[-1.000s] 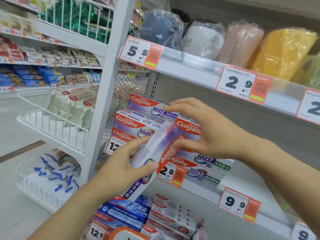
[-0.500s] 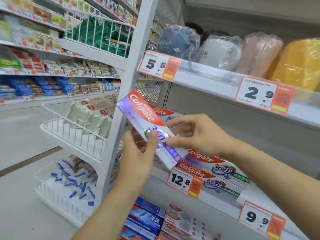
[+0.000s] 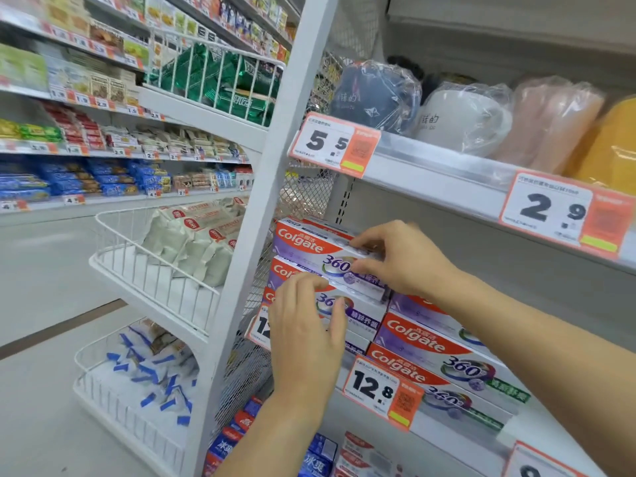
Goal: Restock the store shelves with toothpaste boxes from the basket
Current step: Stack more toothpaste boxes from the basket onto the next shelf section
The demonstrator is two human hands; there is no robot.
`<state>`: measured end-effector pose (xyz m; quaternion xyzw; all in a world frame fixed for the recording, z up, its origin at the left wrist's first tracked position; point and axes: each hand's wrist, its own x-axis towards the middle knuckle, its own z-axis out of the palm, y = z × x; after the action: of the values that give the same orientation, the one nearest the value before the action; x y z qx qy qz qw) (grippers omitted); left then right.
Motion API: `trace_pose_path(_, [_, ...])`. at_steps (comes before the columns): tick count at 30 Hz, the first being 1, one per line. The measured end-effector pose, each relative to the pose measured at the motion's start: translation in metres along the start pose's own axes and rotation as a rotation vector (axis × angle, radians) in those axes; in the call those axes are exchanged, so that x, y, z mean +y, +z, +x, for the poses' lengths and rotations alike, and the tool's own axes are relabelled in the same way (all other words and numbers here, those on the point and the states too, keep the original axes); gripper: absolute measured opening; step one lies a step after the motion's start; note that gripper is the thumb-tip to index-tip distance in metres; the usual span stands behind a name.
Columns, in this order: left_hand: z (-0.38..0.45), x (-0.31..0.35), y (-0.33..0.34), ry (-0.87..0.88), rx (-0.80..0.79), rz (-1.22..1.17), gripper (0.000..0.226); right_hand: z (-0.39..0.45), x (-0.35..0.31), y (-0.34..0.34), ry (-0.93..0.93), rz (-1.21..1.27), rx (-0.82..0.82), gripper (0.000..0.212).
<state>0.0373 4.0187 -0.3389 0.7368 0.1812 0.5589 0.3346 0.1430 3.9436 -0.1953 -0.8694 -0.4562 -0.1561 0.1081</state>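
Note:
A purple and white Colgate toothpaste box lies on top of the left stack of like boxes on the middle shelf. My right hand pinches this top box at its right part, fingers above and thumb on the front face. My left hand rests with relaxed fingers against the front of the box just below it. A lower stack of Colgate boxes sits to the right. The basket is out of view.
A 12.8 price tag hangs on the shelf rail. The shelf above holds plastic-wrapped mugs. A white upright post and wire side baskets stand to the left. More toothpaste boxes fill the shelf below.
The box that both hands held tilted in front of the shelf now lies flat on top of the left stack. My left hand has let go of it and rests on the box below.

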Motion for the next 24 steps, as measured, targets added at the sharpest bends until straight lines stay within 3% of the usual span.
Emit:
trace_pose_path(2, [0.001, -0.006, 0.007, 0.005, -0.002, 0.024, 0.033, 0.001, 0.005, -0.004, 0.002, 0.015, -0.054, 0.038])
trace_pose_path(8, [0.002, -0.023, 0.023, -0.023, -0.159, 0.129, 0.073, 0.002, 0.008, -0.014, -0.052, 0.041, -0.123, 0.041])
trace_pose_path(12, [-0.001, -0.024, 0.031, -0.025, -0.201, 0.118, 0.079, 0.003, 0.013, -0.015, -0.071, 0.087, -0.149, 0.041])
trace_pose_path(21, [-0.005, -0.018, 0.042, -0.098, -0.069, 0.034, 0.078, 0.008, 0.021, -0.019, -0.055, 0.176, -0.233, 0.044])
trace_pose_path(24, [-0.006, -0.02, 0.046, -0.085, -0.054, 0.062, 0.076, 0.01, 0.024, -0.016, -0.04, 0.26, -0.096, 0.027])
